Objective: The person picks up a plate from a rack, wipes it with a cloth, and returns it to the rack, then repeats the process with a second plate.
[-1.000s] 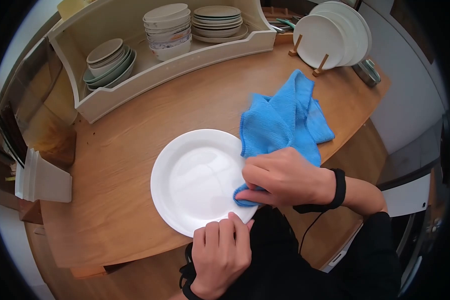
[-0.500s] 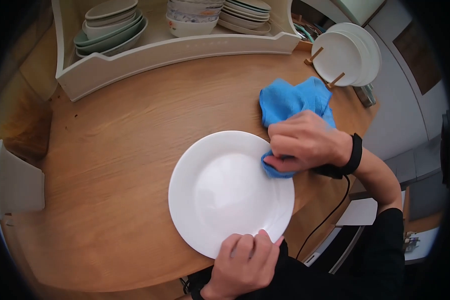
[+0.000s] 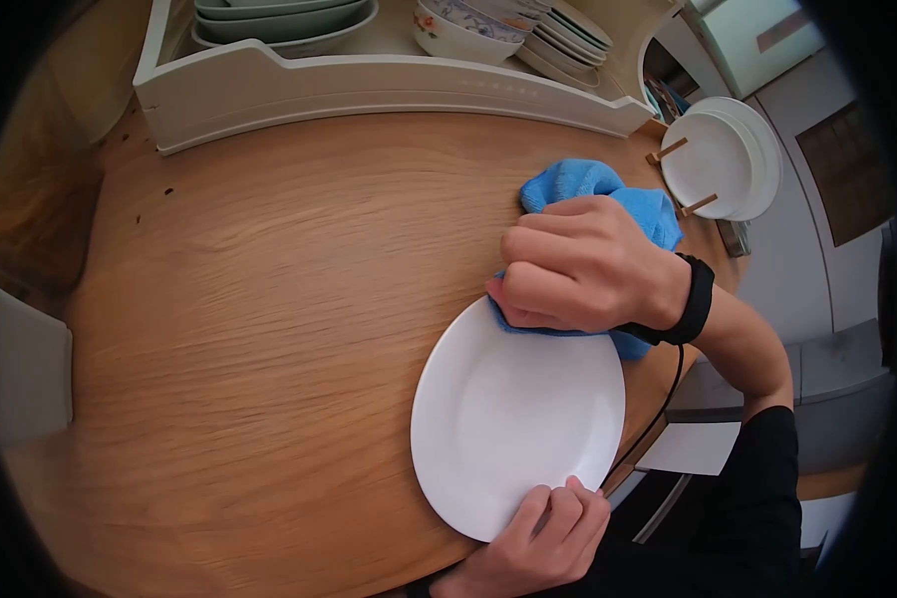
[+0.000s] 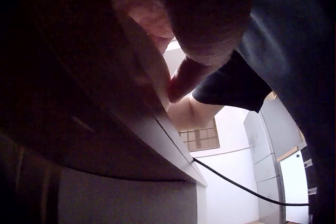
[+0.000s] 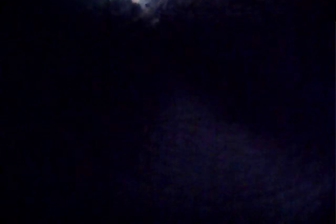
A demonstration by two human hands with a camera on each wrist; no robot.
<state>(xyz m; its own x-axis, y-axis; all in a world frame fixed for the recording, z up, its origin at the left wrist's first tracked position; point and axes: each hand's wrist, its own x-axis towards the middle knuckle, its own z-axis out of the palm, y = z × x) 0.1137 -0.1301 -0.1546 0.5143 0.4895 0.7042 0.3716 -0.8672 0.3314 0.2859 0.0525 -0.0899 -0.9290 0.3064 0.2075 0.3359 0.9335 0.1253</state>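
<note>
A round white plate [image 3: 508, 419] lies by the front of the wooden table, its near side at the edge. My left hand [image 3: 543, 543] grips the near rim, with the fingertips on the upper face. At the far rim my right hand [image 3: 593, 264] holds a bunched blue cloth [image 3: 571, 179] against the plate. The rest of the cloth spreads over the table behind that hand. In the left wrist view, fingers [image 4: 210, 29] show dark by the table edge. The right wrist view is almost wholly dark.
A cream shelf [image 3: 389, 85] with stacked bowls [image 3: 468, 30] and plates stands along the back. White plates [image 3: 708, 164] sit upright in a wooden-pegged rack at the back right. A pale container [image 3: 20, 359] stands at the left. A black cord [image 3: 668, 404] hangs from the right wrist.
My right hand has moved with the cloth along the rim, from the plate's right side to its far side. My left hand stays at the near rim. The head view has shifted.
</note>
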